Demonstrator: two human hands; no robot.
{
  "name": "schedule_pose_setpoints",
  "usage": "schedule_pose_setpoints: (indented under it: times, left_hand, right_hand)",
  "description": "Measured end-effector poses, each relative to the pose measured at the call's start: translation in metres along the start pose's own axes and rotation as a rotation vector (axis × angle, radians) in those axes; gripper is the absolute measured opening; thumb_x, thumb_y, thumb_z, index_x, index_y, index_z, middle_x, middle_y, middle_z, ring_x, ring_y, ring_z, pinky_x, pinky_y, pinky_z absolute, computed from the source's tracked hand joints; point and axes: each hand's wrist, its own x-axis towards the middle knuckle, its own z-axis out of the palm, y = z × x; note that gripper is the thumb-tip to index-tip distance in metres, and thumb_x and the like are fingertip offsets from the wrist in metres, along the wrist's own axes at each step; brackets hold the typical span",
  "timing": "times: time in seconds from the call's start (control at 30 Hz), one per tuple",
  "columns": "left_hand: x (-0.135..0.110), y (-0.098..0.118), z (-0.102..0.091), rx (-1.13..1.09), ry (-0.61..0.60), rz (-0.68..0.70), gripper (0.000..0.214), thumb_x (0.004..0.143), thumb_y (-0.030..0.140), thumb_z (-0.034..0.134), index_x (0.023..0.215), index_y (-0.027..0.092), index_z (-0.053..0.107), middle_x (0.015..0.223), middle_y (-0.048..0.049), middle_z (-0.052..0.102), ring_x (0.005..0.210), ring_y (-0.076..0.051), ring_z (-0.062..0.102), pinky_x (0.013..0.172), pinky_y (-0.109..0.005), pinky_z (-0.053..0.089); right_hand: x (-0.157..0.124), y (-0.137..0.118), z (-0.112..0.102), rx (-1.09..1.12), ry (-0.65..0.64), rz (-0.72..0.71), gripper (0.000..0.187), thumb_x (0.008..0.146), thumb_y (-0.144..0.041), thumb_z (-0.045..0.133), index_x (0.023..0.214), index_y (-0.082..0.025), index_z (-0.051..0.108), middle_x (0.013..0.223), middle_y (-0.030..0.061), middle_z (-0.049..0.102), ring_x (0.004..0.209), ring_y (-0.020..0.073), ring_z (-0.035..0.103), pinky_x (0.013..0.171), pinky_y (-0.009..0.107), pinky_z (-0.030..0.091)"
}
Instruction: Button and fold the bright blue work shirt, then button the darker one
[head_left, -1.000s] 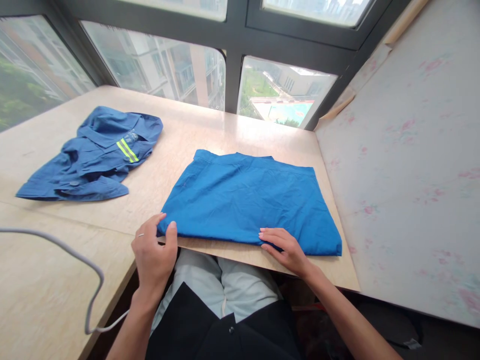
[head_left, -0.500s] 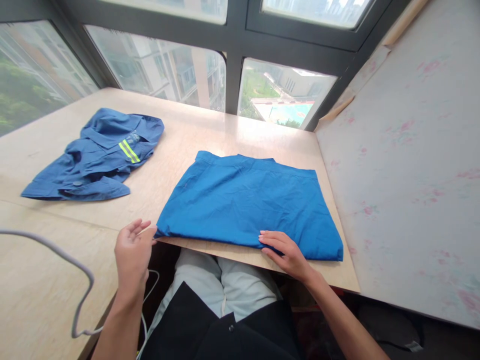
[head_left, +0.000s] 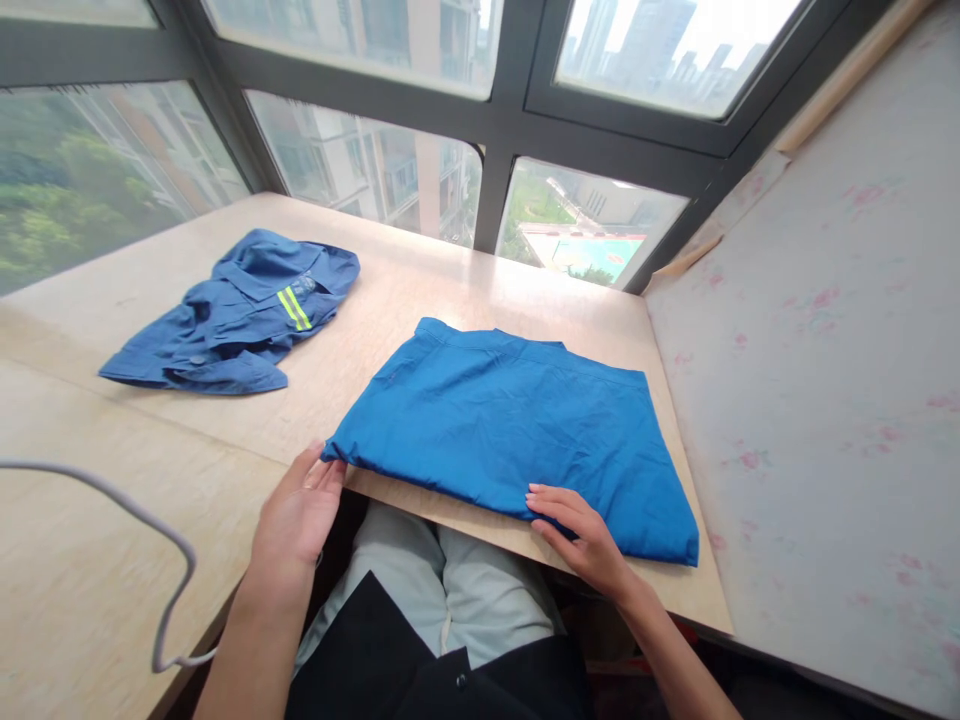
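Observation:
A folded bright-blue garment (head_left: 495, 430) lies flat in front of me, with a stitched band along its far edge. At its near left corner is my left hand (head_left: 300, 510), palm turned up. Its fingers are tucked under the corner and the thumb lies against the cloth, closed lightly on it. My right hand (head_left: 581, 540) rests on the near edge, right of the middle. Its fingers lie loosely over the cloth, with the thumb apart from them and nothing gripped.
A darker blue work jacket (head_left: 240, 310) with yellow-green stripes lies at the back left of the wooden table (head_left: 420, 290). A grey-white cable (head_left: 135, 510) curves across the left side. Windows stand behind, and a flowered wall panel (head_left: 810, 400) borders the right.
My left hand has turned palm up and slid its fingers under the garment's corner. My right hand stays on the near edge. The camera view has shifted slightly.

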Motion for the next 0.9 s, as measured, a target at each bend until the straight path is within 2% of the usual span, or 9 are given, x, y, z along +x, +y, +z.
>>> schedule_pose_setpoints:
  times: [0.07,0.13,0.23,0.3,0.43,0.57,0.63,0.77,0.9]
  left_hand:
    - [0.000,-0.001,0.003,0.047,-0.087,-0.094,0.011,0.081,0.020,0.065,0.092,0.019,0.060,0.087,-0.0034,0.067,0.077,-0.010,0.066,0.069,-0.021,0.061]
    - [0.001,-0.003,0.007,0.100,-0.120,-0.156,0.012,0.081,0.024,0.067,0.091,0.019,0.062,0.082,-0.0030,0.067,0.068,-0.012,0.064,0.062,-0.025,0.060]
    - [0.005,-0.007,0.013,0.067,-0.107,-0.170,0.009,0.081,0.015,0.065,0.089,0.018,0.065,0.076,-0.0012,0.068,0.059,-0.010,0.061,0.054,-0.023,0.055]
    - [0.007,-0.010,0.016,-0.029,-0.076,-0.156,0.012,0.082,0.009,0.062,0.090,0.018,0.066,0.076,0.0000,0.069,0.057,-0.009,0.061,0.052,-0.020,0.052]
    - [0.007,-0.018,0.015,-0.147,0.002,-0.091,0.015,0.087,0.006,0.056,0.093,0.013,0.067,0.077,-0.0023,0.072,0.060,-0.008,0.063,0.058,-0.017,0.055]
    - [0.005,-0.028,0.007,-0.060,-0.039,0.031,0.014,0.089,0.008,0.056,0.094,0.009,0.069,0.081,-0.0058,0.074,0.069,-0.009,0.067,0.072,-0.018,0.059]
    - [0.005,-0.030,0.004,-0.039,-0.048,0.066,0.014,0.090,0.012,0.056,0.093,0.010,0.069,0.082,-0.0057,0.074,0.074,-0.010,0.069,0.079,-0.021,0.060]
    - [0.001,-0.028,0.000,-0.121,-0.034,0.027,0.020,0.094,0.020,0.051,0.094,0.011,0.070,0.085,-0.0062,0.075,0.083,-0.013,0.071,0.091,-0.028,0.061]
    - [-0.010,-0.026,-0.003,-0.209,-0.170,-0.070,0.028,0.094,0.029,0.053,0.113,0.015,0.069,0.113,-0.0088,0.073,0.098,-0.015,0.071,0.100,-0.031,0.058]
  right_hand:
    - [0.000,-0.001,-0.001,0.012,-0.004,0.005,0.026,0.091,-0.020,0.063,0.116,-0.025,0.069,0.114,0.0079,0.071,0.116,0.0206,0.066,0.095,0.036,0.059]
    - [0.000,-0.001,-0.002,0.037,-0.008,0.005,0.021,0.091,-0.020,0.062,0.110,-0.024,0.071,0.108,0.0076,0.073,0.113,0.0211,0.068,0.093,0.035,0.060]
    - [-0.001,0.000,-0.007,0.068,-0.025,-0.006,0.017,0.092,-0.019,0.060,0.101,-0.024,0.073,0.101,0.0073,0.074,0.111,0.0215,0.069,0.091,0.034,0.062]
    - [-0.003,0.001,-0.010,0.057,-0.039,-0.013,0.017,0.092,-0.021,0.060,0.100,-0.024,0.075,0.105,0.0082,0.074,0.108,0.0216,0.070,0.090,0.033,0.062]
    - [-0.006,0.006,-0.016,0.019,-0.108,0.043,0.019,0.092,-0.029,0.062,0.100,-0.024,0.077,0.114,0.0093,0.072,0.106,0.0206,0.071,0.092,0.030,0.060]
    - [0.000,0.011,-0.023,0.052,-0.224,0.119,0.021,0.091,-0.036,0.062,0.099,-0.026,0.079,0.112,0.0080,0.073,0.105,0.0204,0.072,0.092,0.028,0.060]
    - [0.010,0.012,-0.027,0.068,-0.272,0.184,0.024,0.091,-0.040,0.062,0.099,-0.025,0.079,0.106,0.0074,0.075,0.099,0.0209,0.073,0.089,0.029,0.060]
    - [0.049,0.004,-0.028,0.057,-0.360,0.328,0.034,0.089,-0.050,0.061,0.102,-0.025,0.079,0.101,0.0070,0.076,0.096,0.0230,0.073,0.091,0.033,0.059]
    - [0.111,-0.015,-0.012,0.123,-0.439,0.335,0.042,0.088,-0.055,0.060,0.110,-0.022,0.075,0.107,0.0077,0.074,0.100,0.0235,0.070,0.095,0.036,0.055]
